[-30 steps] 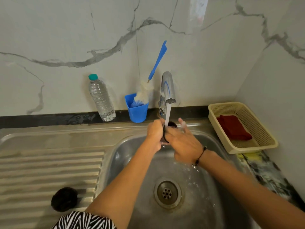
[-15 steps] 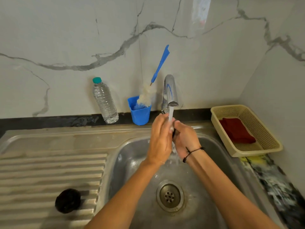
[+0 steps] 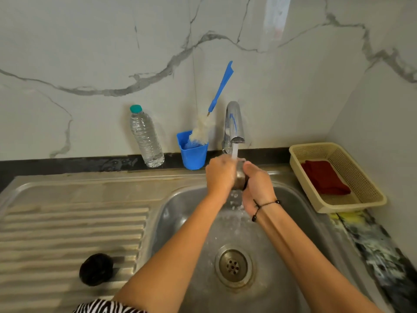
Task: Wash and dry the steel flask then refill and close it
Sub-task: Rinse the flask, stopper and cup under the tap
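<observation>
The steel flask (image 3: 239, 177) is upright under the running tap (image 3: 234, 125), mostly hidden between my two hands, with water pouring onto its top. My left hand (image 3: 220, 177) wraps the flask's left side. My right hand (image 3: 257, 186) grips its right side from below. Water splashes down into the sink basin (image 3: 185, 222). The black flask lid (image 3: 96, 269) lies on the ribbed drainboard (image 3: 67, 236) at the near left.
A clear water bottle (image 3: 146, 137) with a teal cap stands at the back wall. Beside it a blue cup (image 3: 194, 154) holds a bottle brush (image 3: 216, 102). A cream basket (image 3: 361, 195) with a red cloth (image 3: 325, 177) sits at the right.
Both hands have turned around the flask under the stream: the left hand moved over its left side and the right hand dropped lower. The steel body now shows between them.
</observation>
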